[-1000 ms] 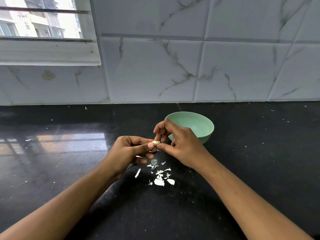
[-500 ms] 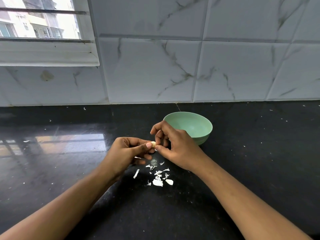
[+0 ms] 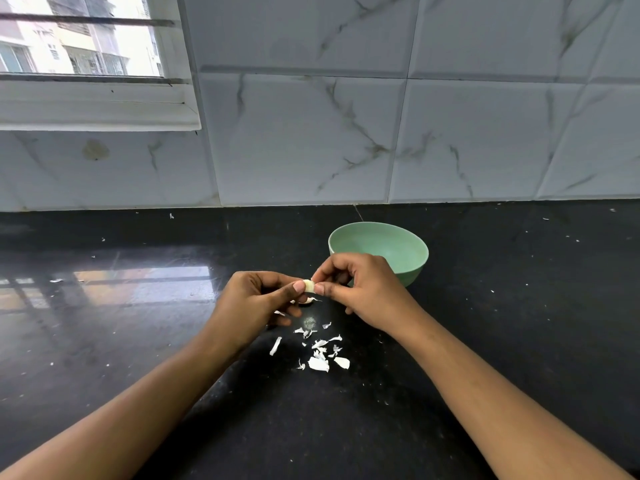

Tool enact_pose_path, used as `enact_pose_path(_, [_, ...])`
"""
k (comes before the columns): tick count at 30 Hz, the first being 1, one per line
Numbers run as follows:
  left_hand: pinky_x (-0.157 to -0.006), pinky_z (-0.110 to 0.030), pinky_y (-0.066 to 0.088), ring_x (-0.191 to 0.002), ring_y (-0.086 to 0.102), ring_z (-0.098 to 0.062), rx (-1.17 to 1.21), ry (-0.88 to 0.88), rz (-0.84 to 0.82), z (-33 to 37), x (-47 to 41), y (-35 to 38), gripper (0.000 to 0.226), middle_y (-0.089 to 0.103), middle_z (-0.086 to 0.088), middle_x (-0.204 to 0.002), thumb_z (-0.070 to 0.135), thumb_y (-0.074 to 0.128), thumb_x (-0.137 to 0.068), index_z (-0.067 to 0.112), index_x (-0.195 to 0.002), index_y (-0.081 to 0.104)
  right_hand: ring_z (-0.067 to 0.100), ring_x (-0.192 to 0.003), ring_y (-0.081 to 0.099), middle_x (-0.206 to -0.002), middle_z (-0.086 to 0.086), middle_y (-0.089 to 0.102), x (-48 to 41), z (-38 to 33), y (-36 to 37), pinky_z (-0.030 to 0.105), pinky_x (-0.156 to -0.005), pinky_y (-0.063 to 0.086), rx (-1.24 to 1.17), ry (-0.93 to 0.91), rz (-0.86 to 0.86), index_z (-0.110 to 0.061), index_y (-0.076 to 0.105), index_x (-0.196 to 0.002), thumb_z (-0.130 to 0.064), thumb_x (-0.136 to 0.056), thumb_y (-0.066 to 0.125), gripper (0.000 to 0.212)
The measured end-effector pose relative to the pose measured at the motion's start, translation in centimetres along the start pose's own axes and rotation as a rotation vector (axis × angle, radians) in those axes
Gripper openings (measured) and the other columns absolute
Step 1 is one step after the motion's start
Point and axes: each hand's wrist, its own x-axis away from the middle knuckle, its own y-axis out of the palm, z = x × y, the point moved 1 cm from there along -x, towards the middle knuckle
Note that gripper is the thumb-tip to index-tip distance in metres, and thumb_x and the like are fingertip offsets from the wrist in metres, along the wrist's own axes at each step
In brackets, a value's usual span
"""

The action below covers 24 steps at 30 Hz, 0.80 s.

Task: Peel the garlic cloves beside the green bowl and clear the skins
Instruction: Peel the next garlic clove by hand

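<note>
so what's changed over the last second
Very little. The right hand has brought its raised fingers down closer onto the garlic clove, which the left hand also still pinches. The green bowl and the peeled skins on the counter lie as before.

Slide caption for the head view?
Left hand and right hand pinch a garlic clove near green bowl, skins on counter.

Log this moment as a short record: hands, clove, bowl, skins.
left hand: pinches the garlic clove at one end
right hand: pinches the same clove from the other side
green bowl: upright on the black counter, behind the right hand
skins: white scraps scattered on the counter, nearer the person than the hands
</note>
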Motion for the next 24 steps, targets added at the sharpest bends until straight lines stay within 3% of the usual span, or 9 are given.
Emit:
enact_pose_path(6, [-0.053,-0.022,0.051,-0.061,0.065,-0.014,-0.094,0.056,-0.022,0.01,-0.05,-0.19,0.012,0.073,-0.006,-0.074,0.010,0.063,-0.087,0.013,-0.087,0.075,0.000,-0.052,0.053,-0.059,-0.012,0.055,0.06,-0.12,-0.18,0.015,-0.047,0.044,0.012,0.020,-0.092,-0.019,0.066,-0.084,-0.018,-0.085,0.069,0.004])
enact_pose_path(9, [-0.053,-0.022,0.052,-0.063,0.066,-0.013,-0.120,0.092,-0.033,0.10,-0.04,-0.24,0.013,0.074,-0.006,-0.077,0.010,0.063,-0.087,0.014,-0.089,0.074,0.003,-0.062,0.060,-0.075,-0.006,0.059,0.19,-0.21,-0.07,0.021,-0.047,0.050,-0.094,0.071,-0.142,-0.020,0.058,-0.092,-0.014,-0.092,0.058,0.007])
enact_pose_path(13, [-0.053,-0.021,0.052,-0.063,0.065,-0.013,-0.121,0.098,-0.040,0.08,-0.08,-0.18,0.012,0.073,-0.009,-0.079,0.010,0.063,-0.087,0.013,-0.091,0.074,0.012,-0.079,0.060,-0.100,-0.001,0.061,0.09,-0.29,-0.24,0.027,-0.052,0.054,-0.244,0.089,-0.163,-0.023,0.053,-0.112,-0.004,-0.093,0.053,0.027])
enact_pose_path(18, [-0.052,-0.022,0.051,-0.062,0.064,-0.012,-0.134,0.094,-0.040,-0.15,-0.25,-0.21,0.012,0.073,-0.008,-0.080,0.011,0.063,-0.087,0.015,-0.090,0.074,0.007,-0.075,0.059,-0.088,-0.004,0.063,0.11,-0.19,-0.25,0.027,-0.053,0.054,-0.264,0.058,-0.151,-0.022,0.053,-0.110,-0.005,-0.085,0.066,0.032])
enact_pose_path(24, [-0.052,-0.022,0.051,-0.061,0.064,-0.012,-0.142,0.095,-0.043,-0.15,-0.23,-0.14,0.012,0.073,-0.004,-0.076,0.011,0.063,-0.087,0.016,-0.088,0.074,0.006,-0.072,0.056,-0.080,-0.007,0.059,0.10,-0.21,-0.19,0.022,-0.050,0.051,-0.247,0.058,-0.153,-0.023,0.053,-0.105,-0.007,-0.085,0.067,0.030])
